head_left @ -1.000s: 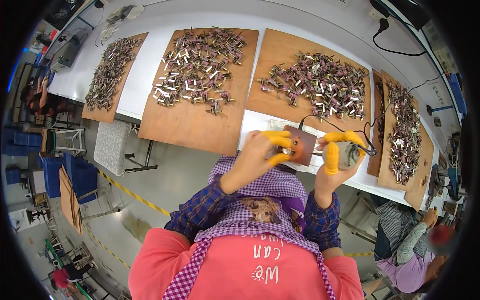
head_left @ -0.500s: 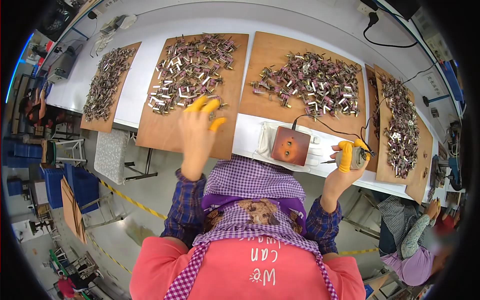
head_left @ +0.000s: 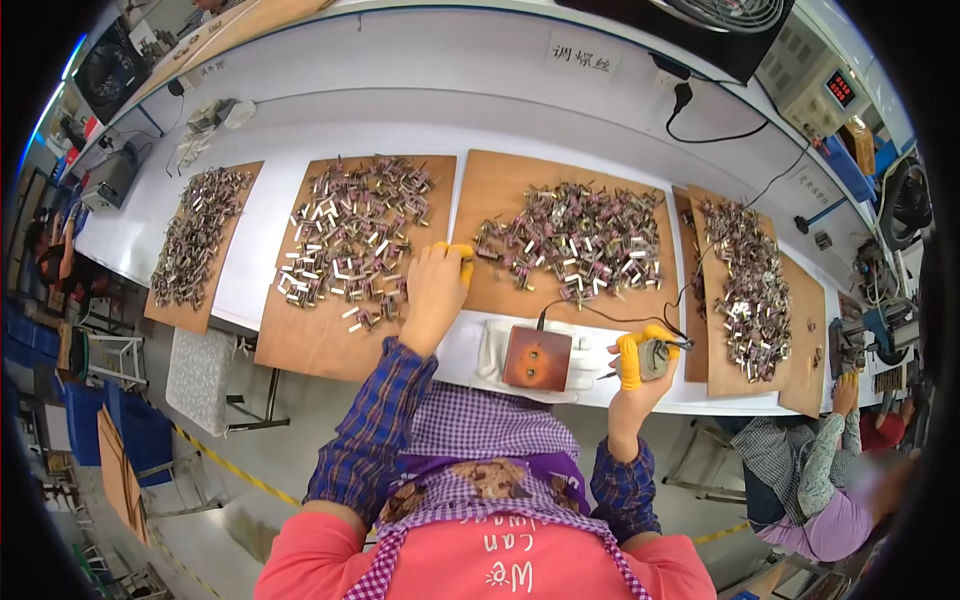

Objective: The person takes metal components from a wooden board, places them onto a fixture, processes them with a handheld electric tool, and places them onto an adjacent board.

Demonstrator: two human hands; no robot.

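My left hand (head_left: 436, 288), with yellow finger covers, has its fingers curled together where two brown boards meet. Its fingertips are beside the near-left edge of a pile of small metal parts with purplish middles (head_left: 580, 240) on the right board (head_left: 510, 170); whatever they pinch is hidden. On the left board (head_left: 310, 345) lies a similar pile (head_left: 350, 240). My right hand (head_left: 630, 385), also with yellow finger covers, is closed around a rounded grey corded tool (head_left: 655, 360). Its thin dark tip points left, toward a reddish-brown box (head_left: 537, 358) with two small metal sockets on top.
The box rests on white gloves (head_left: 490, 355) at the table's near edge. A black cord (head_left: 690, 285) runs across the right boards. More piled parts lie at far left (head_left: 200, 240) and right (head_left: 745, 290). A co-worker (head_left: 830, 500) sits at the right.
The view has tilted upward, showing more of the back wall. My left hand has moved right from the left pile to the right pile's edge, and its spread fingers have curled. My right hand keeps the tool.
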